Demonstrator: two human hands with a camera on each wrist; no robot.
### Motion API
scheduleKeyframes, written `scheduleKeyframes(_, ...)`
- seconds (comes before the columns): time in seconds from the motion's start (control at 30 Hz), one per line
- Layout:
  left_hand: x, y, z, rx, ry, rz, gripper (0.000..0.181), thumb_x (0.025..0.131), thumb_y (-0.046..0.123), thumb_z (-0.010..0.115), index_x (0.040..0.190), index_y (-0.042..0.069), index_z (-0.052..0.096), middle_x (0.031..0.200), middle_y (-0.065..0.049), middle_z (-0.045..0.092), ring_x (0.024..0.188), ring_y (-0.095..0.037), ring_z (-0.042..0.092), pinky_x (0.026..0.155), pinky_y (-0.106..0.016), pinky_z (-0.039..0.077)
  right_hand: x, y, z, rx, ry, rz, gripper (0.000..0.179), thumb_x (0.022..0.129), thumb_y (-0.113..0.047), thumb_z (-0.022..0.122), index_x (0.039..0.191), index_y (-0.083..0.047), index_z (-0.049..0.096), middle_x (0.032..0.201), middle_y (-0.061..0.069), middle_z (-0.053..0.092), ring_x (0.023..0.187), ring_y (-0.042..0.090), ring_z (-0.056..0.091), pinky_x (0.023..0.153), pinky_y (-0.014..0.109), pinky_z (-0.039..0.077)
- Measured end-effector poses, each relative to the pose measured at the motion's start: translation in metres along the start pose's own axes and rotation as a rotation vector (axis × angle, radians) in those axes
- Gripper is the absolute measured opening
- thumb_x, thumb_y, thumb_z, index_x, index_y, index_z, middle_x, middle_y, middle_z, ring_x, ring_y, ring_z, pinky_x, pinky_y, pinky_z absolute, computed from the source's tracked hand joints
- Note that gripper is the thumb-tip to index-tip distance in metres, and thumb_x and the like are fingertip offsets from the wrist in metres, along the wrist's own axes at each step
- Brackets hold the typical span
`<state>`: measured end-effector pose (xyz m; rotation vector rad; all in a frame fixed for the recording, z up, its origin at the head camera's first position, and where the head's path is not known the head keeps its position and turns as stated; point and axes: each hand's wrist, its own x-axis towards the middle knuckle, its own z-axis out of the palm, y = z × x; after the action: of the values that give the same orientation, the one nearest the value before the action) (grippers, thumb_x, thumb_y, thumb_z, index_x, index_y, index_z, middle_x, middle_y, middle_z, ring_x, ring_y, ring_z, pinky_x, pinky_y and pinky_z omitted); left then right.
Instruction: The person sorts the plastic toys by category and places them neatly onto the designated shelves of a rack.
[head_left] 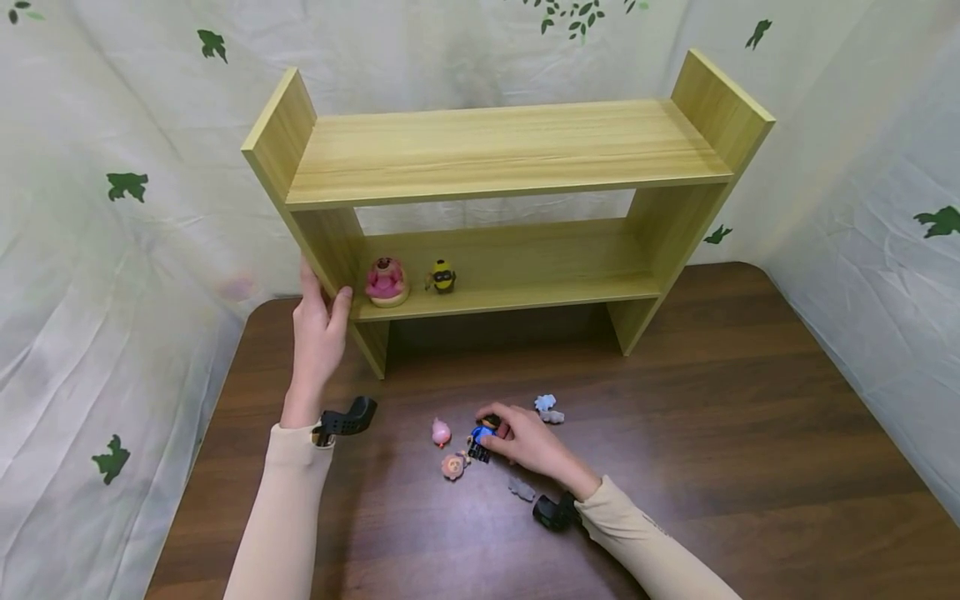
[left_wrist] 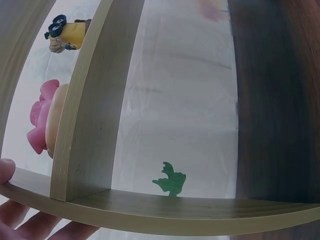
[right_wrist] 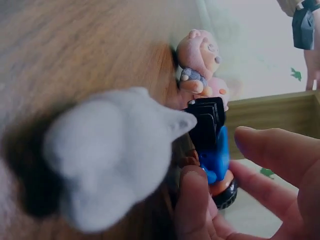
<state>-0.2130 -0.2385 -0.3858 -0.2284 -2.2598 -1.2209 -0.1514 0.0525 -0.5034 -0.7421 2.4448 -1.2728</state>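
Observation:
My left hand (head_left: 318,337) grips the left side panel of a light wooden shelf (head_left: 510,150), thumb at the front edge and fingers along the outside. My right hand (head_left: 536,443) is down at the tabletop, its fingers curled round a small figurine (head_left: 480,434) with a blue top, black legs and dark hair. In the right wrist view, the blue figurine (right_wrist: 214,159) lies between thumb and fingers, its legs pointing away from the palm. Left of that hand are a pink figurine (head_left: 441,432) and a peach-coloured, round-headed figurine (head_left: 453,467).
On the middle board stand a pink bear figurine (head_left: 386,282) and a yellow minion figurine (head_left: 442,277). Small grey figurines (head_left: 522,488) and a light blue one (head_left: 545,402) lie near my right hand. The shelf stands towards the back of a dark wooden table (head_left: 720,433), before a white curtain.

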Motion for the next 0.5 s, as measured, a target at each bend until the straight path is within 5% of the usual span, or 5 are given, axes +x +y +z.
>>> scheduleKeyframes(0.3,-0.0011,-0.0016,0.0025,0.003,0.011,0.005,0.067,0.099,0.01,0.047,0.155,0.018,0.011,0.125,-0.03,0.052,0.112,-0.041,0.052,0.085,-0.054,0.041,0.0002,0.0071,-0.0034,0.061,0.059,-0.05,0.024,0.092,-0.014,0.064,0.116,-0.014,0.06,0.083,-0.003,0.059,0.072,0.01,0.056,0.064,0.028,0.047)
scheduleKeyframes(0.5,-0.0007,-0.0004,0.0027,0.004,0.008,0.004,0.066,0.099,0.01,0.047,0.155,0.017,0.011,0.125,-0.03,0.052,0.113,-0.041,0.052,0.086,-0.054,0.04,0.0004,0.0052,-0.0091,0.224,0.059,-0.076,0.023,0.095,-0.014,0.061,0.118,-0.012,0.058,0.089,0.003,0.058,0.075,0.021,0.058,0.066,0.029,0.048)
